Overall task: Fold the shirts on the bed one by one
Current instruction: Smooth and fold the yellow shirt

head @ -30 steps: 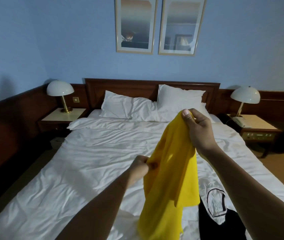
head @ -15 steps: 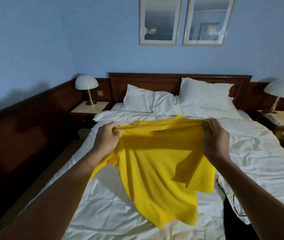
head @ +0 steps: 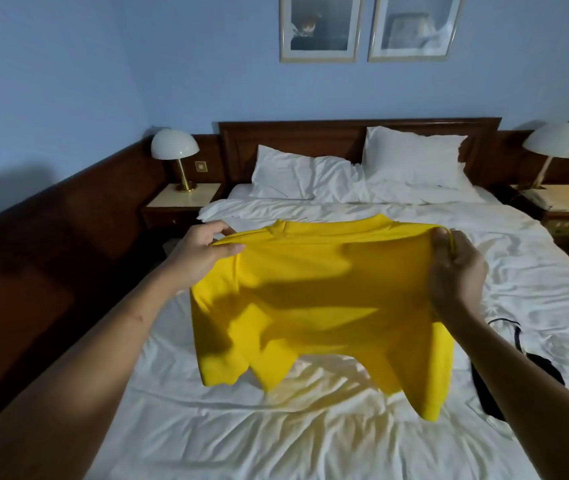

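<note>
Above the bed [head: 276, 441], my left hand [head: 203, 252] and right hand [head: 456, 268] pinch the shoulders of the yellow shirt [head: 321, 299]; light, limp cloth, it seems best held there, spread taut.

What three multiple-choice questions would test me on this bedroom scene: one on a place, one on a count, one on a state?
1. Where does the dark garment lie?
A. On the bed, towards its right side
B. On the floor
C. Hung on the wall

2. How many framed pictures hang above the headboard?
A. One
B. Two
C. Four

3. What state is the yellow shirt in?
A. Folded flat on the sheet
B. Bunched in one fist
C. Held up and spread out between two hands

Answers:
1 A: it shows on the white sheet beside the right forearm.
2 B: two frames hang side by side.
3 C: the left hand and the right hand each grip a top corner, and the hem hangs above the sheet.
</note>
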The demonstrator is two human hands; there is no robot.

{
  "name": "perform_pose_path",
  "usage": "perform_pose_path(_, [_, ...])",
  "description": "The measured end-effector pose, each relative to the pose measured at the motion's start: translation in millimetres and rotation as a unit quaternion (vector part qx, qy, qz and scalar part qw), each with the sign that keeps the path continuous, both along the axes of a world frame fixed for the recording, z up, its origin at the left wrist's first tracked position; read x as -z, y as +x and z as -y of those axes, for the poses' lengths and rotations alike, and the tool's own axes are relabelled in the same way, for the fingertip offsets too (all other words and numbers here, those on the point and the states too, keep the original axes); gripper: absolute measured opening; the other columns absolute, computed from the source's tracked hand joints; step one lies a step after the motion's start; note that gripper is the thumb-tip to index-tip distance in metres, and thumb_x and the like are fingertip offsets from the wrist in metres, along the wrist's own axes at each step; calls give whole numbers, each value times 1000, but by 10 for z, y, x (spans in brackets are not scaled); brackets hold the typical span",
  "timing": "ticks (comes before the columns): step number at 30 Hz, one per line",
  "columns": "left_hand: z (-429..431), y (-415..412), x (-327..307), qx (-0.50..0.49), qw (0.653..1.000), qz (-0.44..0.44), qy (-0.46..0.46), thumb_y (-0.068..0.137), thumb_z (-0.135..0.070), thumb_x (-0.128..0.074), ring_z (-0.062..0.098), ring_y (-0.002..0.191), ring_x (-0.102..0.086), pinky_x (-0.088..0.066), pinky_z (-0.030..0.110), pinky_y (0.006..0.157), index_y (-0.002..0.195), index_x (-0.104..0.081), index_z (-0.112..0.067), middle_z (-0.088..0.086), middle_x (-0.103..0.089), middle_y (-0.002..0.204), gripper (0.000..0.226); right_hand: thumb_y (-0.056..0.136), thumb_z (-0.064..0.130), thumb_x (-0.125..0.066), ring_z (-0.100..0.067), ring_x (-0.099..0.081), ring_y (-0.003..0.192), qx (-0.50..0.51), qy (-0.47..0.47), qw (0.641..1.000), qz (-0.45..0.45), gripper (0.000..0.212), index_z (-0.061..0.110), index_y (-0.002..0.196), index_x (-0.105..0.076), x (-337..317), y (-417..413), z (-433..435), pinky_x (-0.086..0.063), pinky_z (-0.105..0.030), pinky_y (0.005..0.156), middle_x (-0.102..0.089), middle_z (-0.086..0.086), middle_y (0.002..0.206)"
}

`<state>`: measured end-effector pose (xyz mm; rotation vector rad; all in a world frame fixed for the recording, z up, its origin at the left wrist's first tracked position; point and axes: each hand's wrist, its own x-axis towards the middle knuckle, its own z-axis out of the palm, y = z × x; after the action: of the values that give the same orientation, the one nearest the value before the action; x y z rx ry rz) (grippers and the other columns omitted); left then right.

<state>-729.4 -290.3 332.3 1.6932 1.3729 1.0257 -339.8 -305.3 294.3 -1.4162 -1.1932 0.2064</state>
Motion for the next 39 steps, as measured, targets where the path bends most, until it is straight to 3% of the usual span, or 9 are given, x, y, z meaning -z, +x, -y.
perform_pose_path(5, [97, -393, -252, 76, 990, 15, -122, 77, -42, -87, 4, 96, -73, -48, 35, 103, 107, -73, -14, -14, -78, 98, 43, 98, 40, -61, -19, -35, 60, -3, -14, 998, -53, 49, -3, 75, -54, -191, -156, 220, -30, -42, 53, -36, -12, 63])
perform_pose_path(8, [-42, -540, -348, 75, 988, 8, -136, 64, -58, -94, 19, 129, -62, -40, 47, 119, 140, -63, -14, 0, -68, 137, 93, 93, 42, -67, -21, -47, 65, -15, -66, 995, -75, 43, 0, 82, -67, -299, -210, 176, -43, -43, 55, -49, -22, 69])
perform_pose_path(12, [-415, -534, -265, 60, 992, -29, -105, 89, -33, -80, 10, 127, -57, -38, 35, 117, 133, -67, -13, -4, -64, 135, 50, 95, 38, -69, -26, -54, 66, -26, -128, 988, -78, 33, 9, 80, -71, -221, -227, -147, -40, -33, 57, -58, -8, 66])
perform_pose_path(14, [-612, -480, -71, 59, 992, -90, -71, 96, -27, -75, -1, 99, -59, -43, 28, 94, 106, -70, -5, -6, -65, 106, 24, 98, 35, -66, -27, -51, 64, -22, -141, 989, -35, 35, 10, 74, -65, -48, -244, -380, -37, -33, 55, -55, -8, 63])
perform_pose_path(18, [-1120, -468, 643, 0, 978, -209, -24, 101, -25, -67, 11, 61, -49, -33, 35, 63, 77, -58, -15, -3, -49, 70, 28, 102, 32, -61, -31, -50, 65, -31, -196, 979, 45, 36, 9, 74, -58, 491, -280, -881, -32, -35, 53, -53, -9, 65])
perform_pose_path(22, [-1638, -475, 1305, -45, 960, -276, -8, 98, -42, -59, 21, 82, -63, -42, 36, 67, 88, -60, -27, -4, -61, 81, 18, 104, 21, -55, -39, -59, 78, -53, -246, 965, 80, 20, 15, 88, -65, 1127, -202, -1486, -43, -42, 62, -64, -15, 81])
perform_pose_path(26, [-2153, -390, 1743, -59, 957, -283, 23, 95, -72, -39, 19, 63, -57, -36, 36, 57, 89, -60, -19, 0, -59, 68, 58, 107, 19, -46, -37, -58, 83, -57, -263, 959, 89, 21, 16, 96, -63, 1587, -187, -2119, -45, -45, 68, -64, -14, 88])
perform_pose_path(31, [-2853, -298, 2322, -117, 921, -371, 13, 109, -37, -49, 37, 84, -67, -39, 35, 68, 111, -64, -15, 15, -70, 89, 26, 107, 18, -43, -36, -55, 83, -51, -277, 955, 96, 21, 13, 103, -63, 2104, -245, -2867, -36, -40, 67, -65, -19, 92])
perform_pose_path(39, [-3909, -297, 3232, -123, 901, -416, -18, 109, -35, -46, 43, 86, -68, -55, 47, 74, 110, -61, -19, 16, -70, 90, 22, 106, 18, -44, -41, -59, 92, -25, -312, 944, 105, 20, 17, 104, -64, 3014, -374, -3861, -34, -37, 67, -67, -17, 97])
